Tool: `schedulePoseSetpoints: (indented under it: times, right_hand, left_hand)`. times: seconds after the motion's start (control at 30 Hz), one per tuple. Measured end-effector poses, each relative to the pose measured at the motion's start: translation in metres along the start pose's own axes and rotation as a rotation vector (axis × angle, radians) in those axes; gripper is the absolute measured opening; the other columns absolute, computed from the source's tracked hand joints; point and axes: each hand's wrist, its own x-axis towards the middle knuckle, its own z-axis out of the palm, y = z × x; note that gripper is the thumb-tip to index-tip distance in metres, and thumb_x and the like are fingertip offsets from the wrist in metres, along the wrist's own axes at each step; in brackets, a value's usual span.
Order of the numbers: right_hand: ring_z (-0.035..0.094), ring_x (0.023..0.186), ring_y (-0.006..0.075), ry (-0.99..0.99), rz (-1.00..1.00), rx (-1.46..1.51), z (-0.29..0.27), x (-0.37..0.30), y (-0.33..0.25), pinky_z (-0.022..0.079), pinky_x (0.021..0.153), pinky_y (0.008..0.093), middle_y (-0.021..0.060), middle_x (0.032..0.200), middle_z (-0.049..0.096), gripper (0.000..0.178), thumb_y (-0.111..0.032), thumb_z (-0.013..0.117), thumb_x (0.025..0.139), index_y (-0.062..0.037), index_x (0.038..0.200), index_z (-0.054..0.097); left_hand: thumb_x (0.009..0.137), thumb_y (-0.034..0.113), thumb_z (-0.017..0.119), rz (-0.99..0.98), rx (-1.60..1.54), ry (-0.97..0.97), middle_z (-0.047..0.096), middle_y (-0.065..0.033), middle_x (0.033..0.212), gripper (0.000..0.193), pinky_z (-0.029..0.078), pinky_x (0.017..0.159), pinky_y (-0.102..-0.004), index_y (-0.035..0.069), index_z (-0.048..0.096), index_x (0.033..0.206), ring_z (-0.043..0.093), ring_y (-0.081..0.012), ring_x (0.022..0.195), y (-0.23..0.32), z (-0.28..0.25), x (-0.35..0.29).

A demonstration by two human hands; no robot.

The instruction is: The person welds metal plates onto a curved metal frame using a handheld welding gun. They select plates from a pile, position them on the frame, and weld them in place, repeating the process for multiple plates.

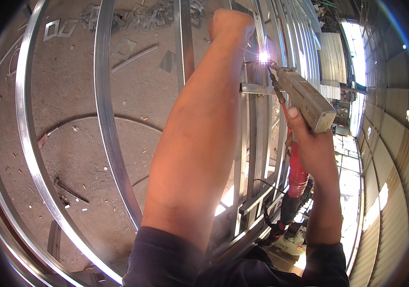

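My right hand grips a welding torch with a grey boxy body, the thumb lying along its side. A thin wire-feed tube runs beside the nozzle. At the torch's tip a bright violet-white spark glows against the metal frame. Beyond it, to the left, my left hand is closed in a fist by the frame's bars; its fingers face away, so what they hold is hidden. Red wrapping covers the line below my right hand.
Long shiny metal bars curve through the left side above a dirt floor. Flat diamond-shaped metal offcuts lie scattered at the far left. A cable crosses the ground. Corrugated sheeting stands along the right.
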Motion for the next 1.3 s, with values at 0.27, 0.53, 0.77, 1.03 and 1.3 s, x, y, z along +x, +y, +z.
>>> schedulePoseSetpoints:
  times: [0.27, 0.53, 0.77, 1.03, 1.3]
  right_hand:
    - [0.067, 0.065, 0.0161, -0.006, -0.010, -0.014, 0.001, 0.000, 0.001, 0.053, 0.061, 0.0328, 0.0072, 0.085, 0.066, 0.062, -0.054, 0.067, 0.097, -0.0008, 0.128, 0.063]
    - [0.066, 0.067, 0.0153, -0.031, -0.006, -0.019, 0.000, -0.001, 0.000, 0.053, 0.062, 0.0326, 0.0075, 0.086, 0.066, 0.061, -0.054, 0.068, 0.096, -0.0018, 0.128, 0.063]
    - [0.068, 0.067, 0.0165, 0.008, 0.007, -0.101, -0.001, -0.007, -0.004, 0.053, 0.064, 0.0349, 0.0073, 0.085, 0.068, 0.062, -0.054, 0.068, 0.095, -0.0032, 0.129, 0.064]
    - [0.069, 0.068, 0.0164, 0.007, 0.020, -0.099, -0.002, -0.009, 0.000, 0.053, 0.064, 0.0344, 0.0071, 0.082, 0.069, 0.065, -0.058, 0.067, 0.095, -0.0040, 0.130, 0.064]
    - [0.069, 0.069, 0.0160, 0.006, 0.086, -0.116, -0.007, -0.012, -0.004, 0.054, 0.064, 0.0336, 0.0060, 0.082, 0.068, 0.065, -0.059, 0.068, 0.093, -0.0038, 0.128, 0.064]
  left_hand:
    - [0.074, 0.015, 0.076, -0.060, -0.138, 0.043, 0.077, -0.0175, 0.101, 0.028, 0.059, 0.083, -0.0359, -0.002, 0.076, 0.097, 0.076, -0.0291, 0.096, -0.002, 0.006, 0.008]
    - [0.072, 0.016, 0.077, -0.040, -0.029, 0.008, 0.077, -0.0176, 0.104, 0.029, 0.060, 0.085, -0.0355, 0.000, 0.077, 0.096, 0.076, -0.0285, 0.098, -0.002, 0.004, 0.012]
    - [0.072, 0.012, 0.077, -0.039, -0.024, 0.005, 0.077, -0.0177, 0.098, 0.024, 0.060, 0.078, -0.0355, -0.002, 0.076, 0.092, 0.077, -0.0274, 0.092, 0.003, 0.000, 0.000]
    - [0.073, 0.011, 0.075, -0.058, -0.017, -0.003, 0.076, -0.0187, 0.103, 0.026, 0.060, 0.084, -0.0356, -0.002, 0.076, 0.096, 0.076, -0.0287, 0.097, 0.004, 0.000, 0.001]
    - [0.076, 0.010, 0.070, -0.033, -0.112, 0.007, 0.077, -0.0184, 0.094, 0.019, 0.059, 0.077, -0.0361, -0.002, 0.075, 0.090, 0.076, -0.0281, 0.089, 0.002, 0.001, -0.005]
